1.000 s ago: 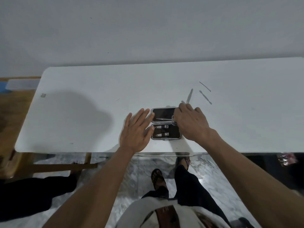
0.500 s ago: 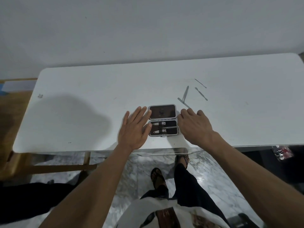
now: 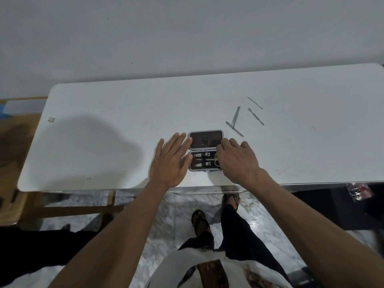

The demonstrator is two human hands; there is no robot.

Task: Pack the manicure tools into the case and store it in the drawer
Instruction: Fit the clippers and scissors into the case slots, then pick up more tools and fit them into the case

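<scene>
A small manicure case (image 3: 205, 150) lies open on the white table (image 3: 104, 142), close to the near edge, its two halves spread flat, one beyond the other. The far half is dark and looks bare; the near half holds two nail clippers (image 3: 201, 159) lying sideways, with a pair of scissors (image 3: 215, 159) whose loops sit at the right end.

The left hand (image 3: 170, 163) rests flat on the table just left of the case, palm down, fingers straight and slightly spread. Its fingertips touch the left rim of the far half, and the thumb tip lies against the left edge of the near half. It grips nothing.

The right hand (image 3: 236, 161) covers the right end of the case, knuckles up, fingers curled down over the rim by the scissor loops. Whether those fingers pinch anything cannot be told, since the hand hides their tips.

Four thin metal tools (image 3: 235, 121) lie loose on the table beyond the right hand, well apart from the case.
</scene>
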